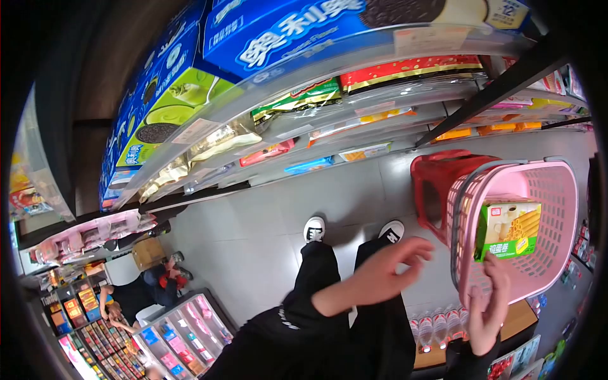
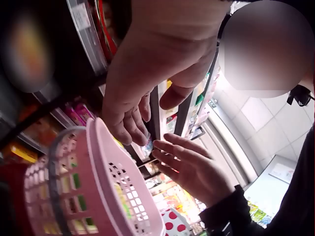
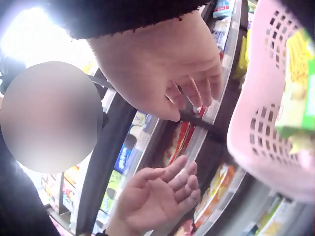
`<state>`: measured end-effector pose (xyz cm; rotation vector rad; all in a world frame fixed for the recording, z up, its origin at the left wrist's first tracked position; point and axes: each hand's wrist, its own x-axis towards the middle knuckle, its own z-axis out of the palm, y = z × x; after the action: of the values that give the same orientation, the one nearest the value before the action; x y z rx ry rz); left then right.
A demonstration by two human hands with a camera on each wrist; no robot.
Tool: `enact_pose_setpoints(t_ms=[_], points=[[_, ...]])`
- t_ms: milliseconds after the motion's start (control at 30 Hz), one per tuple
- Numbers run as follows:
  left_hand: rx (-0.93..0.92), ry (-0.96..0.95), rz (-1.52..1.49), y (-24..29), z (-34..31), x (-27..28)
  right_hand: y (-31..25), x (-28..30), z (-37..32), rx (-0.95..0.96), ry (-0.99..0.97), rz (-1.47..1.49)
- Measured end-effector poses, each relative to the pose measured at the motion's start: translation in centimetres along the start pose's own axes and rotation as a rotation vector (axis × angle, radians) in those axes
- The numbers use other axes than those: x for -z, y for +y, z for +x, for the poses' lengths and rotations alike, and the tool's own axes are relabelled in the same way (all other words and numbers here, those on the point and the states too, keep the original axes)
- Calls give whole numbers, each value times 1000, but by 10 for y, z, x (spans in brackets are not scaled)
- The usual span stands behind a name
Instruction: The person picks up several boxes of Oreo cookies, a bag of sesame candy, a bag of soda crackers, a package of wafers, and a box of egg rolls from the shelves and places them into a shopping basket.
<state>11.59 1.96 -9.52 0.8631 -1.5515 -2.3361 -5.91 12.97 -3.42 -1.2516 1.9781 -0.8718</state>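
Note:
A pink plastic basket (image 1: 465, 278) with a grey handle sits on a red stool (image 1: 427, 190). Inside it stands a green and yellow box of egg rolls (image 1: 510, 229), also visible in the right wrist view as a box (image 3: 298, 93) at the right edge. My left hand (image 1: 380, 272) hovers left of the basket, fingers loosely bent and holding nothing. Over the basket's near side, in the head view, is my right hand (image 1: 487, 304), its fingers relaxed and empty. The left wrist view shows the left hand (image 2: 152, 73) above the right hand (image 2: 197, 172), with a gap between them.
Shelves with blue cookie boxes (image 1: 304, 38) and snack bags (image 1: 297, 98) run along the far side. Bottled drinks (image 1: 437, 326) stand near the basket. Another person (image 1: 142, 294) is beside a display case (image 1: 187, 335) at lower left. Grey tiled floor (image 1: 266, 234) lies between.

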Motion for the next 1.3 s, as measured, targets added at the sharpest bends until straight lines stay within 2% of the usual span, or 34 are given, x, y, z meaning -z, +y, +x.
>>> enact_pose_setpoints(t_ms=[33,67,100,167,233,300,367,433,500,600,667,733,767,800,833,900,933,967,1033,1067,1100,1133,1167,1200,1233,1267,1300], points=[[79,1,22,-5,-11,20,-7,-16,4,-5,-42,53],[72,53,35,-17,-24,38,-11,-32,10,19,-88,-20],[121,85,-39,-27,-37,58,-10,-52,15,-3,-119,37],[173,150,94,-51,-59,98,-9,-94,29,106,-146,-1],[266,233,42,-71,-79,136,0,-143,37,119,-116,57],[347,302,30,-93,-99,179,9,-193,46,97,-117,165],[453,354,32,-112,-118,224,18,-248,49,-7,-126,297],[550,357,64,-127,-135,269,24,-300,50,-28,-100,315],[593,619,-71,-138,-149,311,24,-346,53,-125,-136,309],[533,790,-32,-160,-173,383,20,-410,61,-169,-157,313],[499,838,4,-167,-184,422,13,-450,69,-197,-167,311],[488,873,27,-173,-191,457,4,-487,79,-171,-205,344],[485,953,100,-178,-191,474,-2,-505,83,-187,-199,351],[475,1034,171,-183,-191,490,-8,-523,89,-146,-204,388],[481,1026,176,-189,-193,507,-14,-541,97,-103,-211,425],[395,1146,287,-208,-202,547,-27,-575,114,-87,-276,450],[386,923,657,-224,-223,589,-33,-591,123,-78,-295,433],[388,911,659,-235,-235,616,-38,-605,131,-68,-314,415],[165,654,1182,-246,-243,651,-52,-639,146,-88,-266,441],[152,652,1240,-246,-242,652,-59,-654,152,-96,-264,454],[70,598,1510,-246,-242,653,-66,-668,158,-102,-260,465],[171,619,1659,-253,-249,676,-74,-674,161,-131,-200,520],[279,642,1807,-247,-241,676,-81,-682,165,-158,-142,577],[529,771,1655,-247,-238,669,-85,-697,170,-123,-11,611],[773,893,1478,-234,-225,637,-90,-701,176,-177,27,620],[678,620,2120,-241,-232,647,-90,-725,187,-130,108,528],[674,629,2123,-243,-239,657,-87,-748,197,-83,190,436]])
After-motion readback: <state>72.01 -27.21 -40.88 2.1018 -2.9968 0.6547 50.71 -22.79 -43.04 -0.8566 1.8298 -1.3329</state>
